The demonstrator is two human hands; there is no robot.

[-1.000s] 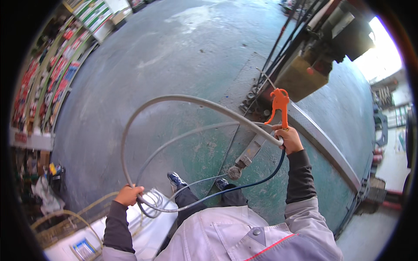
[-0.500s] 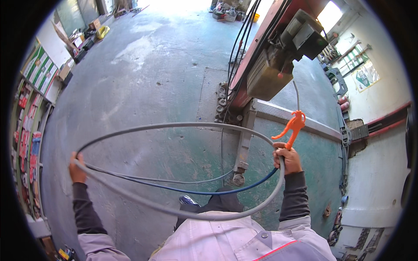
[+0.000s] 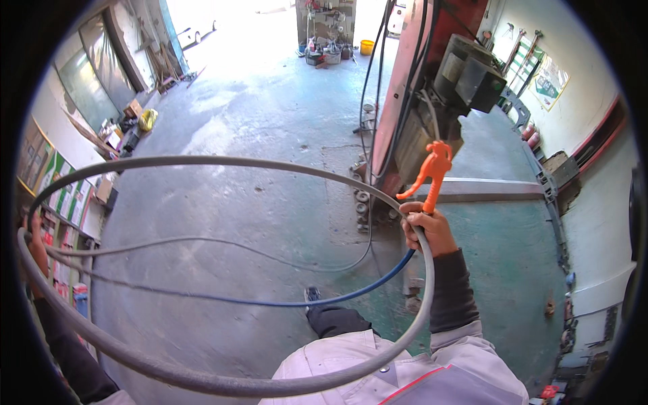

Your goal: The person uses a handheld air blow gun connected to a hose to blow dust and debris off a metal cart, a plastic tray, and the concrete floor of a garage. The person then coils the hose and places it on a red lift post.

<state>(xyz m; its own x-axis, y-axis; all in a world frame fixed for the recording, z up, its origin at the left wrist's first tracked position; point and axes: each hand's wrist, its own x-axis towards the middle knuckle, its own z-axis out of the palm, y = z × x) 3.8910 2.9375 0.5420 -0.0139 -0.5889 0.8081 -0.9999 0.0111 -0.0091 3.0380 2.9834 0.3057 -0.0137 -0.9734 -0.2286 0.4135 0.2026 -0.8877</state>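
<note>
My right hand (image 3: 437, 231) is closed around a grey air hose (image 3: 196, 161) and the handle end of an orange air blow gun (image 3: 435, 169), which points up above my fist. The hose makes a wide loop in front of my body. At the far left my left hand (image 3: 39, 251) grips the loop's other side, partly hidden by the hose and the view's dark rim. A blue stretch of hose (image 3: 378, 280) hangs from under my right fist and sags toward my left hand. Another thin grey length sags between my left hand and the lift column.
A red lift column (image 3: 398, 88) with a grimy motor unit (image 3: 466, 71) and black cables stands ahead to the right. A metal beam (image 3: 486, 190) lies along the floor behind my right hand. Shelves of boxes (image 3: 62, 270) line the left wall. A yellow bucket (image 3: 366, 47) stands far off.
My left hand has moved outward to the left, and the hose loop has grown wider. The view has tilted up, showing more of the far doorway. My right hand still holds the blow gun and hose.
</note>
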